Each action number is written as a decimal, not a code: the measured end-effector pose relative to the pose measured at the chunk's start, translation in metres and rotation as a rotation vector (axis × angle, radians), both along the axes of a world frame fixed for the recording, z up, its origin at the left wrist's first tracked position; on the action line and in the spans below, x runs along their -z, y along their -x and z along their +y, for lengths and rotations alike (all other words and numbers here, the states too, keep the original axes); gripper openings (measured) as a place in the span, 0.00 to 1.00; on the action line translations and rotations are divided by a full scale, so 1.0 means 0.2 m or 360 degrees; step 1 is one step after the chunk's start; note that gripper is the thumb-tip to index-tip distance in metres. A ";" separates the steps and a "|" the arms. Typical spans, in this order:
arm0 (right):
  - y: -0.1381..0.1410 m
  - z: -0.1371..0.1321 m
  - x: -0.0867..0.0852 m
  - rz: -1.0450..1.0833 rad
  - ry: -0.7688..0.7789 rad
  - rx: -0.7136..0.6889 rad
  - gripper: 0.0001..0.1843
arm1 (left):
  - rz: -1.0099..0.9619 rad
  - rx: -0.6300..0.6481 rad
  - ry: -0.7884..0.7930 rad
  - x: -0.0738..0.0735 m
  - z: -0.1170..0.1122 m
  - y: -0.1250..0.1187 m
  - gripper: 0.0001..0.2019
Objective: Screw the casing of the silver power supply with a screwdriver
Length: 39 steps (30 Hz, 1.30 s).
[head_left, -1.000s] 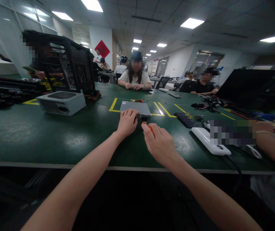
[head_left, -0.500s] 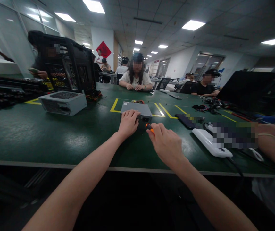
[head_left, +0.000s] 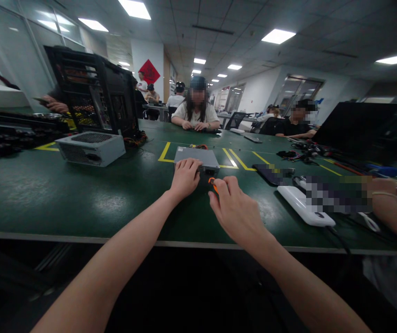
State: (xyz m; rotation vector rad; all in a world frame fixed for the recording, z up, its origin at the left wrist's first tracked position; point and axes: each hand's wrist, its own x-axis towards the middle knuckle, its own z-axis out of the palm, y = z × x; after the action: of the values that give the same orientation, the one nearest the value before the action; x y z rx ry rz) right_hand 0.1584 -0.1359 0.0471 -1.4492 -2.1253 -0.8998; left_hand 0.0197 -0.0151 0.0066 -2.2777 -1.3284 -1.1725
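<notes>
A grey computer power supply (head_left: 203, 156) lies flat on the green table, its socket side facing me and coloured cables bunched at its far side. My left hand (head_left: 185, 177) is closed over its near left edge, fingers on the top and thumb towards the near side. Just right of it, my right hand (head_left: 237, 203) pinches the orange and black handle of a screwdriver (head_left: 213, 182) between thumb and fingers. The screwdriver's handle end shows near the power supply's socket. Its shaft and tip cannot be made out.
A second power supply (head_left: 92, 149) and an open black computer case (head_left: 96, 90) stand to the left. At right lie a dark phone (head_left: 268, 173), a white power bank (head_left: 304, 206) and a black monitor (head_left: 368, 132). Across the table sits a person (head_left: 196, 108); another person's arm reaches in at right.
My right hand's fingers have loosened and shifted slightly on the screwdriver, whose orange handle now shows more. My left hand and the power supply stay put.
</notes>
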 end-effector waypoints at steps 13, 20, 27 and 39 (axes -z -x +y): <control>0.00 -0.01 0.03 0.0070 0.0063 -0.0174 0.14 | -0.0008 0.0010 -0.0010 0.00 0.00 0.00 0.15; -0.02 0.01 0.01 0.0196 0.0113 -0.0048 0.13 | 0.0006 -0.0003 -0.0005 0.01 0.00 0.00 0.15; -0.04 0.01 0.04 0.0162 0.0227 -0.0338 0.15 | 0.0008 -0.0007 -0.0012 0.00 0.00 0.00 0.15; -0.03 -0.01 0.02 0.0113 0.0210 -0.0248 0.15 | -0.0014 0.0007 0.0016 0.00 0.00 0.00 0.15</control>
State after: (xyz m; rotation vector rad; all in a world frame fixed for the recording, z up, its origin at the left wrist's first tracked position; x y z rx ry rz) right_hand 0.1635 -0.1383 0.0426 -1.3333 -2.2445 -0.6525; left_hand 0.0191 -0.0159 0.0074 -2.2861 -1.3365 -1.1811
